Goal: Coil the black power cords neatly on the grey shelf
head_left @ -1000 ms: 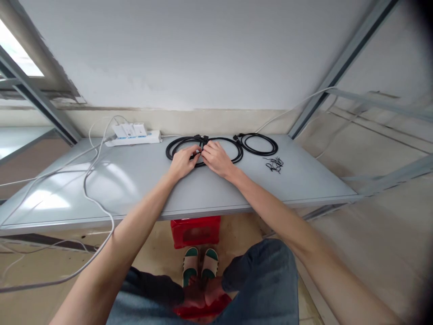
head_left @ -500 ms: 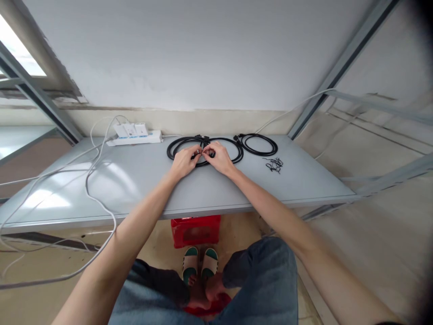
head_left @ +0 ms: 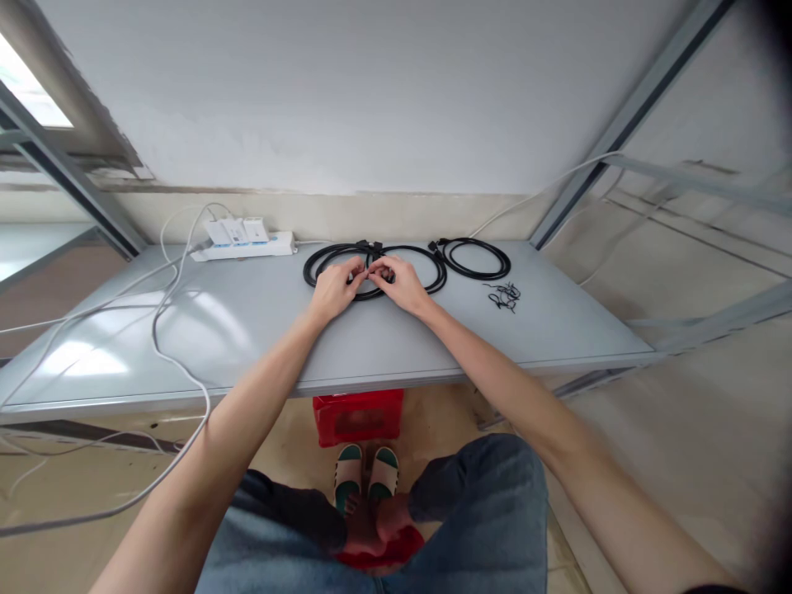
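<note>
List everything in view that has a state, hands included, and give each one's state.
Left hand, fingers curled; any grip too small to tell.
Right hand, fingers bent; grip likewise unclear.
Black cabling at the hands, coiled in loops.
Black cable to the right, coiled.
Thin black ties, loose in a tangled heap.
White adapters, plugged into the power strip.
Long grey cable, uncoiled, trailing past the tabletop's front edge.
</note>
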Demonstrator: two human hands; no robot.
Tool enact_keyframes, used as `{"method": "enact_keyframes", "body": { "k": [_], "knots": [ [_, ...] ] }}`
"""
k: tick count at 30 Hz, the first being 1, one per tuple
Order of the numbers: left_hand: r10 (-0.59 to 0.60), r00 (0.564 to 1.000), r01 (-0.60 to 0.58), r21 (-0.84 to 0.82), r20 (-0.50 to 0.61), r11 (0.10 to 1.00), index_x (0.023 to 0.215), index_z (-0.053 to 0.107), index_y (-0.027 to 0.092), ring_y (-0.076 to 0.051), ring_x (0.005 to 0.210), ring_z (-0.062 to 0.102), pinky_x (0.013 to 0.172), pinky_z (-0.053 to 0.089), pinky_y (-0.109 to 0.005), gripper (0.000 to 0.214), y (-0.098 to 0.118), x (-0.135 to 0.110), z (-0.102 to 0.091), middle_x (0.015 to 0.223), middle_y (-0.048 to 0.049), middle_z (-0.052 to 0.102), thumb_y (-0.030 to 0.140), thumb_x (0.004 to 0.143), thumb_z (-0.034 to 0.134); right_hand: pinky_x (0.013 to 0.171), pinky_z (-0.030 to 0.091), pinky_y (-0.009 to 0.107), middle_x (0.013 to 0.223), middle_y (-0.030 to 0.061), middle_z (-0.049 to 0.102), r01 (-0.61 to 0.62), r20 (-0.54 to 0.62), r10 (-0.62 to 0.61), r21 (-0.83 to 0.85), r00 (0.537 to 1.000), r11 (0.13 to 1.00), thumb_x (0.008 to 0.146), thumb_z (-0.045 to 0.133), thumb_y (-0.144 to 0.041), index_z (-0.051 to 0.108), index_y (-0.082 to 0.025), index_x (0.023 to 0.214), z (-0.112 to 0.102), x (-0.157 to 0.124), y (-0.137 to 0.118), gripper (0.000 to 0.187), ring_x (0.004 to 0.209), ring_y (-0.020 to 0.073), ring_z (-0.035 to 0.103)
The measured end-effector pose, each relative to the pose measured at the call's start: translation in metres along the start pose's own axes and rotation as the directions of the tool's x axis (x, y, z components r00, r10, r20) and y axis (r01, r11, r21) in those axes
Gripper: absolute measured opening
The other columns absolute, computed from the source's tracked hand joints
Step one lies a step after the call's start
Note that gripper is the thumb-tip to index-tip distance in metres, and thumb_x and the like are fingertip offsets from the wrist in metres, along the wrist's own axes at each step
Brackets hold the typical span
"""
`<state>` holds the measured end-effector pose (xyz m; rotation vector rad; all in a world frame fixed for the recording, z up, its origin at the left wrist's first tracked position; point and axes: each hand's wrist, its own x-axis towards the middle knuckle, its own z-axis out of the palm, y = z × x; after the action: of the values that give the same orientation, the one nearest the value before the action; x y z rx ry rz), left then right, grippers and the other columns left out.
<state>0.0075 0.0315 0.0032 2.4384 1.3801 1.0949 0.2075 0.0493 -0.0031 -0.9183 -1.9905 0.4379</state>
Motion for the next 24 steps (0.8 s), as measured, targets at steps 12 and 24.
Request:
{"method": "enact_keyframes", "body": {
  "k": [12, 24],
  "knots": [
    [0.027, 0.999, -0.026, -0.019, 0.046, 0.999, 0.092, 0.065, 0.023, -0.022, 0.080, 0.065, 0.075, 0.044, -0.033, 0.014, -0.002, 0.001, 0.000, 0.083, -0.0043, 0.070, 0.022, 0.101, 0.053, 0.083, 0.049, 0.034, 0.090, 0.0033, 0.069, -0.035, 0.037, 0.034, 0.024, 0.999, 0.999, 0.094, 0.075, -0.023, 0.073, -0.021, 0.094, 0.001, -0.001, 0.001, 0.003, 0.084, 0.0196, 0.060],
    [0.004, 1.000, -0.002, -0.087, 0.016, 0.996, 0.092, 0.065, 0.022, -0.020, 0.075, 0.063, 0.072, 0.042, -0.031, 0.014, -0.002, 0.002, -0.001, 0.080, -0.0039, 0.069, 0.023, 0.100, 0.053, 0.085, 0.048, 0.035, 0.086, 0.0031, 0.070, 0.007, 0.037, -0.008, 0.018, 0.999, 1.000, 0.090, 0.079, -0.016, 0.073, -0.021, 0.085, 0.001, 0.000, 0.008, 0.009, 0.089, 0.0213, 0.061]
  ]
}}
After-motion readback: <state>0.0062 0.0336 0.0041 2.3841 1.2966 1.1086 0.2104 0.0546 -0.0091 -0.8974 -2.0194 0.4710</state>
